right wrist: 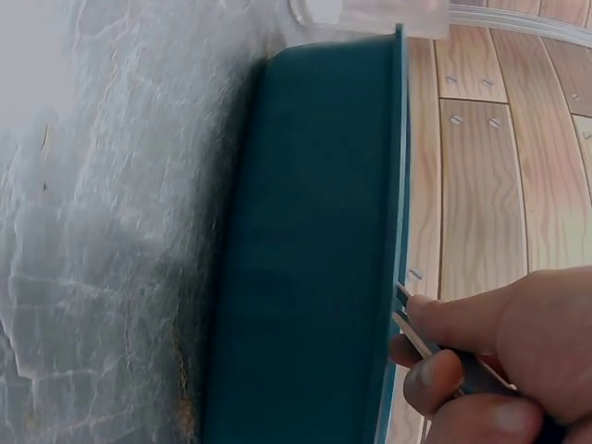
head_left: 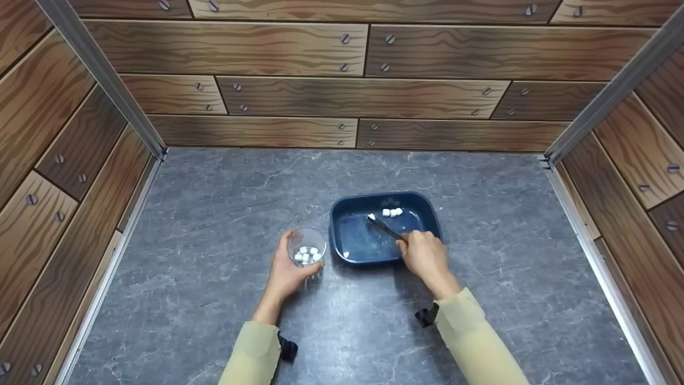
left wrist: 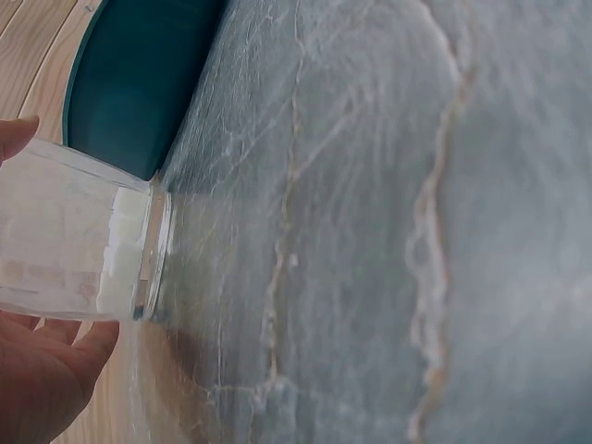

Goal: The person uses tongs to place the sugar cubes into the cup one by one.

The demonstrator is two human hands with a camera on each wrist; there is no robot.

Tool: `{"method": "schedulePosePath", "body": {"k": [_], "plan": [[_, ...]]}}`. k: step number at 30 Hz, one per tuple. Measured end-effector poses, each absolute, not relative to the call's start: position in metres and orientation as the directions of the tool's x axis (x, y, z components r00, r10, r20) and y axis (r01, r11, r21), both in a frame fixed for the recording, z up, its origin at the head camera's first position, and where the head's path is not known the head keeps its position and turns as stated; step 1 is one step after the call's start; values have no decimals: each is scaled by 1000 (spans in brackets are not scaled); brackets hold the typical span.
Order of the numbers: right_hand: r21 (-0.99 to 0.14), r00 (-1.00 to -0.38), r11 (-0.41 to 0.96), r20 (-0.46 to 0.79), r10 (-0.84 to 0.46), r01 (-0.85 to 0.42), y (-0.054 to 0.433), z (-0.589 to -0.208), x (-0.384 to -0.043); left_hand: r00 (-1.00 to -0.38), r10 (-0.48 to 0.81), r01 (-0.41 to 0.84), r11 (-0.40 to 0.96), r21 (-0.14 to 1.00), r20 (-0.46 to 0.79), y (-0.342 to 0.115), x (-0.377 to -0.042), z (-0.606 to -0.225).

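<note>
My left hand (head_left: 286, 271) holds a clear cup (left wrist: 60, 231) from its sides, thumb and fingers curled around it. Several small white marshmallow-like pieces (head_left: 305, 255) lie at the cup's bottom. To its right stands a dark blue rectangular tray (head_left: 337, 247). Over the tray's right side, my right hand (head_left: 426, 258) grips dark tweezers (head_left: 386, 229), their two arms visible in the right wrist view. At the tweezers' tip is a white piece (head_left: 371, 216); whether they pinch it I cannot tell. A short row of white pieces (head_left: 393, 212) lies near the tray's far wall, and another piece (head_left: 346, 254) in its near left corner.
Cup and tray stand close together on a grey marbled surface (head_left: 214, 214). Wood-patterned panels (head_left: 288, 96) rise at the back and both sides, with metal strips (head_left: 582, 224) along the side edges.
</note>
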State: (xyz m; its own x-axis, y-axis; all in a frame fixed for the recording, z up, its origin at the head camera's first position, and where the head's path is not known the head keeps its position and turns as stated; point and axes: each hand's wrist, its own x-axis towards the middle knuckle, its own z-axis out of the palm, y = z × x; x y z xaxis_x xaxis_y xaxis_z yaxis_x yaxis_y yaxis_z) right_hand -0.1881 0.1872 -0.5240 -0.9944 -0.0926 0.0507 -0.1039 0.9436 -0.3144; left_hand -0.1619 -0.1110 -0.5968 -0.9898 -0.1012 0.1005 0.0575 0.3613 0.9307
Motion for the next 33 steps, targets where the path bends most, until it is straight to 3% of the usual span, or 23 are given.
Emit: {"method": "schedulePosePath", "body": {"k": [20,33], "plan": [[-516,-994,851,23,-106,-102,182,-506,-170,-988,-103,75,348,934,118,-110,-163,-598],[-567,-986,809,53,-156,-159,172,-494,-160,-986,-107,82,349,933,127,-109,-162,-597]]}}
